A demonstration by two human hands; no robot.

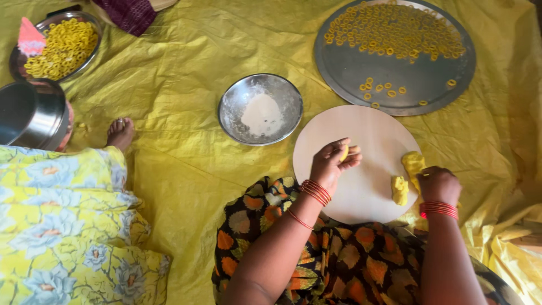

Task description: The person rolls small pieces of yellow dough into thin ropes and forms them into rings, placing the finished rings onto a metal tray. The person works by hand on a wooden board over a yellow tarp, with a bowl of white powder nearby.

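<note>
My left hand (333,161) rests on the round pale board (367,133) with its fingers curled around a small piece of yellow dough (344,152). My right hand (439,183) sits at the board's right edge, pressing on a larger lump of yellow dough (413,164). A smaller dough lump (400,190) lies loose on the board between the hands. Red bangles circle both wrists.
A steel bowl of white flour (261,109) stands left of the board. Behind it lies a big steel tray (395,85) with several yellow dough rings. Another person in floral yellow cloth (68,214), foot showing, sits left beside a steel pot (31,113) and a ring-filled plate (56,48).
</note>
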